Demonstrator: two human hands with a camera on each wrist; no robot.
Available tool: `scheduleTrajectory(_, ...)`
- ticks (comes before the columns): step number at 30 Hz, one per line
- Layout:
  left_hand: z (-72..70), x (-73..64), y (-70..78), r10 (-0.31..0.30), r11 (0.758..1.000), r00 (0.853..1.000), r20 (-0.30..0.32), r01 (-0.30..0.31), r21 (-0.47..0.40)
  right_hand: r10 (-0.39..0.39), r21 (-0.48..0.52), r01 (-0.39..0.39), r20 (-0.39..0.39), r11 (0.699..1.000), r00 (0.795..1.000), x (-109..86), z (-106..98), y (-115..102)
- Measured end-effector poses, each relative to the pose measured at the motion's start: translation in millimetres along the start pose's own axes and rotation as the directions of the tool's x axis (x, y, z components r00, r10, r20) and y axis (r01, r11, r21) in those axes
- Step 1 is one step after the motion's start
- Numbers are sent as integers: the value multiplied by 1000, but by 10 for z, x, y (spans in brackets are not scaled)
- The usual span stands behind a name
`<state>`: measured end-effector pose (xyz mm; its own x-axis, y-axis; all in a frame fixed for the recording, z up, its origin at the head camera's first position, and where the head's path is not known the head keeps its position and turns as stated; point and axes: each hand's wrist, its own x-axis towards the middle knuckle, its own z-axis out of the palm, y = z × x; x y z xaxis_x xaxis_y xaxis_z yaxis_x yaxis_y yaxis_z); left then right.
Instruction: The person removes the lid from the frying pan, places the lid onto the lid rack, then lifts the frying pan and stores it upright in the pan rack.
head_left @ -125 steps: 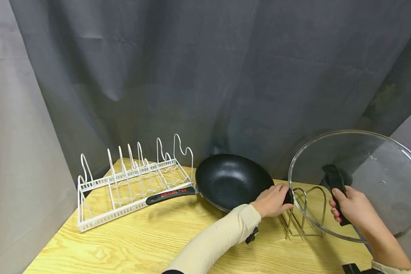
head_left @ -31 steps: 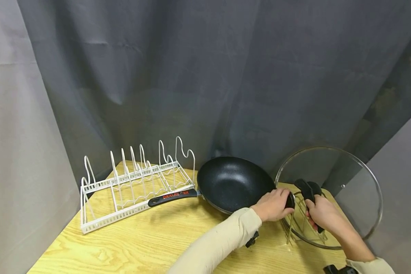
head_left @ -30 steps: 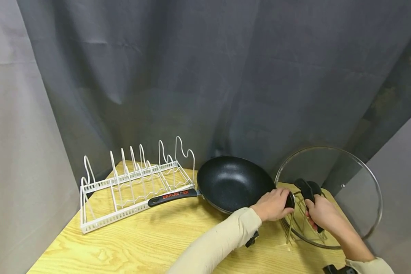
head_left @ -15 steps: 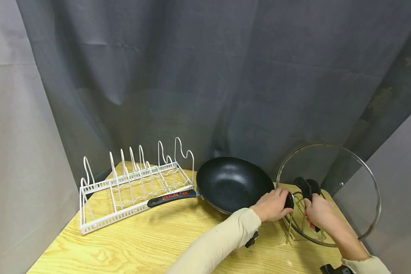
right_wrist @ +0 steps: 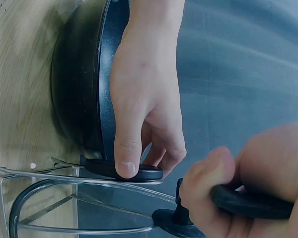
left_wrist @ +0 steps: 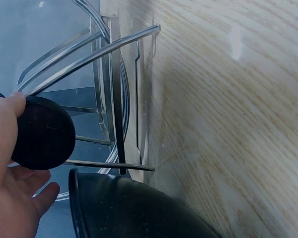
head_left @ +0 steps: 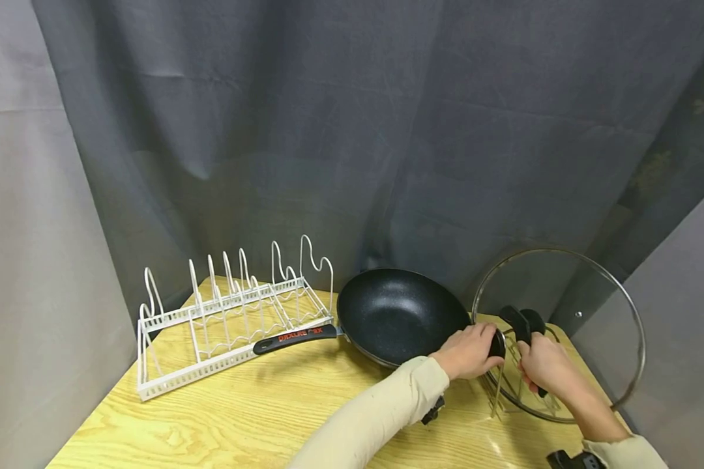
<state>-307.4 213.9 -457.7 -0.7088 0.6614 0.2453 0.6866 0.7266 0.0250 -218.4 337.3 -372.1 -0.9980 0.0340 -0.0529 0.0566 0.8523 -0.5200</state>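
Glass lid point(head_left: 589, 348) held on edge at the wire rack point(left_wrist: 94, 60), four o'clock in the head view.
The right hand point(head_left: 545, 363), forearm entering from five o'clock, curls round the lid's black handle point(head_left: 519, 324); at its nine o'clock the left hand point(head_left: 467, 352) pinches a round black piece point(left_wrist: 45, 133) beside the pan point(head_left: 396, 319). The step looks like steadying the lid; next calls for careful rim alignment.

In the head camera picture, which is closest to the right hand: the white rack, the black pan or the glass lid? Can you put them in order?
1. Glass lid: nearest, because the right hand grips its black handle.
2. Black pan: next, to the left of that hand.
3. White rack: farthest, even more to the left, past the pan.
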Motion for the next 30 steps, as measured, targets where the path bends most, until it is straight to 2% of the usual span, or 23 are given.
scheduleTrajectory(7,5,-17,59,23,1000,1000,4,-23,8,16,20,-17,20,1000,1000,-1,6,46)
scheduleTrajectory(25,44,1,3,24,1000,1000,-18,-24,-1,9,152,-17,48,988,999,51,-4,55)
scheduleTrajectory(30,13,-7,-8,28,1000,999,-33,-28,7,12,243,-35,94,970,996,66,-26,46)
